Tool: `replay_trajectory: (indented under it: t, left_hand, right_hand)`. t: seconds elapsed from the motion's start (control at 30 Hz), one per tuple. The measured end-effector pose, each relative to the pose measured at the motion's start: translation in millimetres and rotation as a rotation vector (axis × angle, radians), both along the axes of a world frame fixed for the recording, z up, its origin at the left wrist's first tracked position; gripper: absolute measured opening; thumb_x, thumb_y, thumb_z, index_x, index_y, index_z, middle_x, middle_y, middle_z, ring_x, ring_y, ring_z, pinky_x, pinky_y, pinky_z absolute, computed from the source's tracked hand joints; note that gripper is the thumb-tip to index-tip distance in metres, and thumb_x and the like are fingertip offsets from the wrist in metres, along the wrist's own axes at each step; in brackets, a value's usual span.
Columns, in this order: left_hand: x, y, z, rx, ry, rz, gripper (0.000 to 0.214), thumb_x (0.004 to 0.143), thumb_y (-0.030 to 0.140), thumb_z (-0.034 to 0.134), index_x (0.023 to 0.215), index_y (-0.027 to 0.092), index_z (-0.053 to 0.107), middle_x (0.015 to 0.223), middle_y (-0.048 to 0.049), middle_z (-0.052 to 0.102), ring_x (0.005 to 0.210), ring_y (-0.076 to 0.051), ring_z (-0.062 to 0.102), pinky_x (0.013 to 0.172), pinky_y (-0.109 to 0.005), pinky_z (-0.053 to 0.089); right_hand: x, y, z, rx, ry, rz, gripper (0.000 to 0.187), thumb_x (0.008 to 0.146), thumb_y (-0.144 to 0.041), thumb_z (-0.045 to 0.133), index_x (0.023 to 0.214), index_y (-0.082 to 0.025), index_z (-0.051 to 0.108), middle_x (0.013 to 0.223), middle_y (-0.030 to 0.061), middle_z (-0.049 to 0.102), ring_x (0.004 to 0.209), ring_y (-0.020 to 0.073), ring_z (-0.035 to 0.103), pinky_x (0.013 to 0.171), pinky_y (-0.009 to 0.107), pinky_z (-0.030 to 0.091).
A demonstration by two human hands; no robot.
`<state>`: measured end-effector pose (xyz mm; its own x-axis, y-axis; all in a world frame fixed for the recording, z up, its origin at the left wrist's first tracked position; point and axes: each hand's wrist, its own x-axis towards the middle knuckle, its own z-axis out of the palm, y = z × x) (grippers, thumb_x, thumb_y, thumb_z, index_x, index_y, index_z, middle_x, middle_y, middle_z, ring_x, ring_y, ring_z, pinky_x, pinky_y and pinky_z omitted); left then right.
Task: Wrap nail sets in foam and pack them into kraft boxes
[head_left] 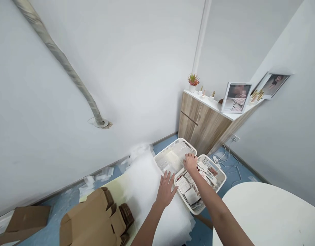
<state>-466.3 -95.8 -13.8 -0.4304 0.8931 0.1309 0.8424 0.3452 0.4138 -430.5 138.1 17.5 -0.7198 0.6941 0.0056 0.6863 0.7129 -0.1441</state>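
Note:
Two white perforated plastic baskets stand side by side in front of me. The far-left basket (158, 158) holds clear plastic pieces and something pale at its bottom. In the right-hand basket (222, 182) lie several small printed packs and cards (183, 185). My left hand (165, 191) is open, fingers spread, at the near edge of the far-left basket beside a broad layer of white sheets (144, 181). My right hand (190, 162) reaches over the packs, its fingers bent over the rim where the two baskets meet. Its fingertips are partly hidden.
Flattened brown cardboard boxes (88, 218) lie at the lower left, with another carton (28, 218) beyond. A round white table (275, 212) stands at right. Behind the baskets is a wooden cabinet (203, 119) bearing a plant (193, 80) and a picture frame (236, 98). White cables (236, 167) trail on the floor.

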Motion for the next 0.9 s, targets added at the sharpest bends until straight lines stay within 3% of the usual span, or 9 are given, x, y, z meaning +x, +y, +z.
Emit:
replay_trajectory:
  t: [0.27, 0.5, 0.6, 0.7, 0.8, 0.9]
  left_hand:
    - [-1.0, -0.4, -4.9, 0.037, -0.01, -0.001, 0.061, 0.096, 0.048, 0.041, 0.152, 0.028, 0.026, 0.155, -0.0089, 0.035, 0.148, -0.032, 0.018, 0.116, -0.056, 0.022]
    - [-7.9, 4.4, 1.3, 0.104, -0.237, 0.025, 0.061, 0.093, 0.05, 0.048, 0.147, 0.025, 0.038, 0.155, -0.0124, 0.035, 0.147, -0.034, 0.017, 0.116, -0.063, 0.013]
    - [-9.8, 13.9, 18.5, 0.272, -0.549, 0.083, 0.064, 0.09, 0.055, 0.051, 0.145, 0.023, 0.04, 0.156, -0.012, 0.034, 0.148, -0.032, 0.017, 0.118, -0.059, 0.014]
    - [-6.6, 25.4, 46.6, 0.376, -1.156, 0.125, 0.068, 0.088, 0.065, 0.048, 0.143, 0.026, 0.042, 0.151, -0.0112, 0.043, 0.14, -0.03, 0.037, 0.116, -0.049, 0.03]
    - [4.1, 31.5, 75.6, 0.262, -1.735, 0.06, 0.079, 0.086, 0.077, 0.033, 0.138, 0.02, 0.048, 0.136, -0.0163, 0.057, 0.122, -0.03, 0.058, 0.104, -0.049, 0.045]
    - [23.1, 29.5, 94.3, 0.167, -1.928, -0.083, 0.08, 0.084, 0.079, 0.032, 0.132, 0.02, 0.053, 0.132, -0.0149, 0.06, 0.118, -0.029, 0.061, 0.101, -0.048, 0.049]
  right_hand:
    - [-14.3, 0.0, 0.2, 0.003, -0.021, -0.028, 0.016, 0.084, -0.016, 0.055, 0.092, -0.015, 0.068, 0.103, 0.0153, 0.066, 0.106, 0.0298, 0.05, 0.087, 0.041, 0.027]
    - [11.3, -41.4, 32.0, -0.04, 0.297, -0.065, 0.017, 0.089, -0.025, 0.052, 0.098, -0.019, 0.065, 0.105, 0.0105, 0.066, 0.106, 0.0274, 0.052, 0.094, 0.041, 0.031]
    - [34.3, -67.2, 46.2, -0.14, 0.511, -0.046, 0.023, 0.092, -0.031, 0.049, 0.104, -0.02, 0.065, 0.105, 0.0096, 0.068, 0.103, 0.0262, 0.057, 0.093, 0.039, 0.038]
    - [63.3, -95.8, 60.9, -0.229, 0.699, -0.062, 0.028, 0.092, -0.038, 0.05, 0.108, -0.023, 0.066, 0.107, 0.0096, 0.07, 0.104, 0.0256, 0.061, 0.094, 0.04, 0.043]
    - [95.3, -123.8, 77.0, -0.274, 0.797, -0.057, 0.028, 0.092, -0.04, 0.052, 0.109, -0.025, 0.067, 0.111, 0.0095, 0.07, 0.108, 0.0254, 0.062, 0.097, 0.042, 0.046]
    - [128.4, -146.8, 89.7, -0.286, 0.832, -0.066, 0.026, 0.092, -0.037, 0.052, 0.109, -0.026, 0.068, 0.114, 0.0089, 0.07, 0.111, 0.0248, 0.062, 0.098, 0.042, 0.047]
